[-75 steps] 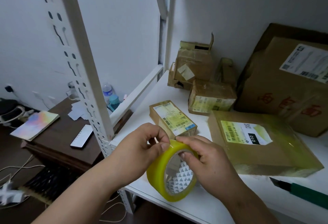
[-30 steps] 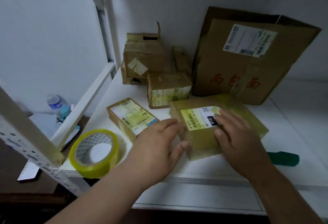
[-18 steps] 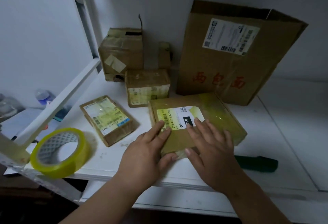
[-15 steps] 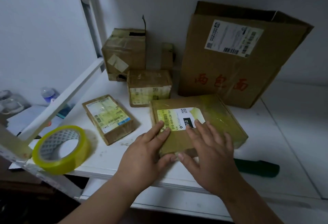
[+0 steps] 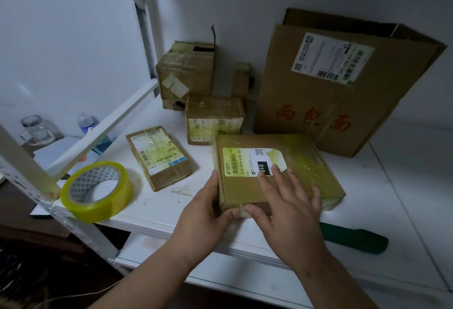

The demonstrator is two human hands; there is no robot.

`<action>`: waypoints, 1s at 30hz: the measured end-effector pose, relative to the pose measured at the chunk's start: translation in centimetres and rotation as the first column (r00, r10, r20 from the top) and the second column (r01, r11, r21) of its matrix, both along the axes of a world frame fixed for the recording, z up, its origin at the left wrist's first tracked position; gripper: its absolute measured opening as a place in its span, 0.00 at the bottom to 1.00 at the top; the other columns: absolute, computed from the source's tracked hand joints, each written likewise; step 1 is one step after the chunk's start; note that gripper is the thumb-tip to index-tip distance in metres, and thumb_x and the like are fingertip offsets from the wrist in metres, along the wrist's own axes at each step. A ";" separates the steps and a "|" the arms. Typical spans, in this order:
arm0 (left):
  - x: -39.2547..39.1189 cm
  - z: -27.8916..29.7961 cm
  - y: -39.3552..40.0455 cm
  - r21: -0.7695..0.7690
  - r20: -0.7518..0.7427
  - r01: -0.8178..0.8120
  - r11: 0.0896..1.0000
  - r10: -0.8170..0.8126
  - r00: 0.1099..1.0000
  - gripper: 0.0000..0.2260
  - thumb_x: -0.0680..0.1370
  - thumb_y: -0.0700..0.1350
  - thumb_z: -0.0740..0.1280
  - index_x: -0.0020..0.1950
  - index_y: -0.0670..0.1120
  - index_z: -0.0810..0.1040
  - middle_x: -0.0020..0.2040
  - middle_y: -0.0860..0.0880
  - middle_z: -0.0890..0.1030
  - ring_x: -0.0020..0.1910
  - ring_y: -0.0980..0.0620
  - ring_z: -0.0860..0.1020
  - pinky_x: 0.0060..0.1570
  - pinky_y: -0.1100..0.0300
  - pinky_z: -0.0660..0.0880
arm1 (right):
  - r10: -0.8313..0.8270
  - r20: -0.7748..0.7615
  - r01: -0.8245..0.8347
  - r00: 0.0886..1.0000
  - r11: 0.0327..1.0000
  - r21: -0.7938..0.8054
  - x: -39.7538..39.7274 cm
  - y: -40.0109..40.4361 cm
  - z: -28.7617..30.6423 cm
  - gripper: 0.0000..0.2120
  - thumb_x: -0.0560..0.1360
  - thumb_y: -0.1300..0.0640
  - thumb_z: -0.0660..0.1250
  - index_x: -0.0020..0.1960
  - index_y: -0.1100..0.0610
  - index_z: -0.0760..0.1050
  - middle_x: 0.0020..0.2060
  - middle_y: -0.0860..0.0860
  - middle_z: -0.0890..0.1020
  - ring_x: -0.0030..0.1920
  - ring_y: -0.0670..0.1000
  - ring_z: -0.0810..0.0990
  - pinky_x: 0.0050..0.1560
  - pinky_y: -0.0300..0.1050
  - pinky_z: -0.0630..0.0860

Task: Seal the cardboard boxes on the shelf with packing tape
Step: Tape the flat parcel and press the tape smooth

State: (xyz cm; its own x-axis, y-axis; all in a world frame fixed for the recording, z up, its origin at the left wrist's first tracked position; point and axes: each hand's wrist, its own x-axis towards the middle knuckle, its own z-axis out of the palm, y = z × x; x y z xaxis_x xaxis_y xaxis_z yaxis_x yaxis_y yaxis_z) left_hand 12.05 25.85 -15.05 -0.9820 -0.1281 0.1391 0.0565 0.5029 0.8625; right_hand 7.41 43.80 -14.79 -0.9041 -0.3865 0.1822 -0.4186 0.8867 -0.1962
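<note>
Cardboard box [image 5: 304,166] under right hand [image 5: 289,205], left hand [image 5: 203,213].

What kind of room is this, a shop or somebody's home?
Probably a home storage or parcel-packing corner, not a shop: used cardboard boxes with shipping labels crowd a white metal shelf, a roll of packing tape lies ready, and a cluttered desk stands beside it.
</note>
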 end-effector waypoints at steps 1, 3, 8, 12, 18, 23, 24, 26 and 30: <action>0.3 0.7 0.3 -0.003 -0.048 -0.005 1.000 0.005 0.999 0.30 0.75 0.45 0.73 0.63 0.74 0.63 0.55 0.80 0.73 0.58 0.77 0.71 0.54 0.76 0.69 | 0.009 0.004 -0.009 1.000 1.000 -0.016 0.0 0.2 0.3 0.36 0.76 0.28 0.43 0.74 0.45 0.67 0.76 0.48 0.66 0.76 0.55 0.62 0.71 0.67 0.55; 0.7 2.1 0.5 -0.045 -0.173 -0.030 0.999 0.021 0.985 0.29 0.74 0.55 0.72 0.72 0.65 0.64 0.64 0.76 0.68 0.66 0.76 0.64 0.62 0.71 0.68 | 0.026 0.008 -0.025 1.000 0.995 -0.100 -0.3 0.9 1.4 0.35 0.75 0.27 0.39 0.76 0.39 0.59 0.77 0.39 0.56 0.78 0.47 0.52 0.75 0.62 0.46; 1.6 6.9 0.1 0.060 -0.317 0.099 0.993 -0.075 0.946 0.29 0.72 0.62 0.67 0.73 0.59 0.70 0.71 0.66 0.66 0.75 0.55 0.63 0.68 0.52 0.70 | 0.131 0.111 -0.033 0.985 0.777 -0.629 0.1 2.4 6.0 0.24 0.73 0.32 0.55 0.69 0.32 0.64 0.69 0.30 0.67 0.72 0.36 0.65 0.73 0.45 0.63; 1.3 11.4 0.5 -0.183 -0.464 0.139 0.973 -0.211 0.860 0.24 0.74 0.55 0.68 0.70 0.52 0.75 0.70 0.60 0.72 0.72 0.53 0.67 0.69 0.64 0.64 | 0.315 0.392 0.258 0.864 0.391 -0.884 1.3 2.2 7.9 0.27 0.68 0.27 0.65 0.61 0.40 0.79 0.58 0.43 0.82 0.60 0.48 0.80 0.47 0.48 0.82; -1.1 12.4 1.0 -0.523 -0.494 0.102 0.846 -0.398 0.773 0.23 0.76 0.48 0.68 0.71 0.48 0.75 0.70 0.52 0.73 0.66 0.48 0.70 0.68 0.59 0.65 | 0.175 0.272 0.269 0.946 0.045 -0.962 2.0 1.1 9.4 0.16 0.83 0.53 0.52 0.58 0.51 0.79 0.54 0.50 0.85 0.57 0.44 0.82 0.51 0.38 0.78; -1.9 13.9 1.3 -0.564 -0.559 0.078 0.822 -0.450 0.697 0.21 0.76 0.45 0.69 0.69 0.49 0.77 0.67 0.52 0.76 0.60 0.50 0.73 0.61 0.55 0.70 | 0.098 0.170 0.160 0.981 0.100 -0.982 2.2 -0.2 12.1 0.24 0.70 0.40 0.70 0.64 0.44 0.72 0.51 0.41 0.84 0.53 0.42 0.83 0.45 0.34 0.78; -2.1 14.2 0.9 -0.524 -0.587 0.066 0.849 -0.417 0.694 0.22 0.76 0.47 0.69 0.70 0.50 0.75 0.68 0.52 0.74 0.63 0.51 0.72 0.62 0.54 0.69 | 0.076 0.183 0.170 0.980 0.157 -0.973 2.0 -0.4 12.2 0.21 0.70 0.43 0.68 0.62 0.41 0.72 0.49 0.38 0.84 0.50 0.40 0.83 0.43 0.33 0.77; -3.0 14.6 -0.7 -0.394 -0.630 -0.043 0.918 -0.235 0.740 0.28 0.76 0.56 0.67 0.75 0.52 0.69 0.73 0.52 0.67 0.70 0.52 0.66 0.69 0.58 0.63 | 0.094 0.204 0.179 0.975 0.220 -0.959 1.6 -0.4 12.4 0.13 0.73 0.47 0.65 0.57 0.37 0.72 0.45 0.36 0.82 0.45 0.40 0.83 0.39 0.34 0.77; -5.2 14.7 -5.1 0.118 -0.216 -0.068 0.991 0.092 0.972 0.45 0.64 0.73 0.68 0.77 0.59 0.60 0.76 0.57 0.64 0.74 0.55 0.64 0.71 0.52 0.62 | 0.152 0.264 0.232 0.952 0.201 -0.952 0.5 0.5 12.6 0.15 0.69 0.50 0.61 0.53 0.38 0.76 0.44 0.43 0.84 0.49 0.51 0.83 0.54 0.60 0.79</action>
State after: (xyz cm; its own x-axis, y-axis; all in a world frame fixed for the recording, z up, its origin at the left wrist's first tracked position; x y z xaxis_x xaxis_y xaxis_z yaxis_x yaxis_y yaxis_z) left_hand 6.86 20.70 -0.38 -0.9145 -0.2316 0.3318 0.2148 0.4170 0.8832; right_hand 7.88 44.26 -2.14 -0.9868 -0.0392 0.1572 -0.1539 -0.0753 -0.9852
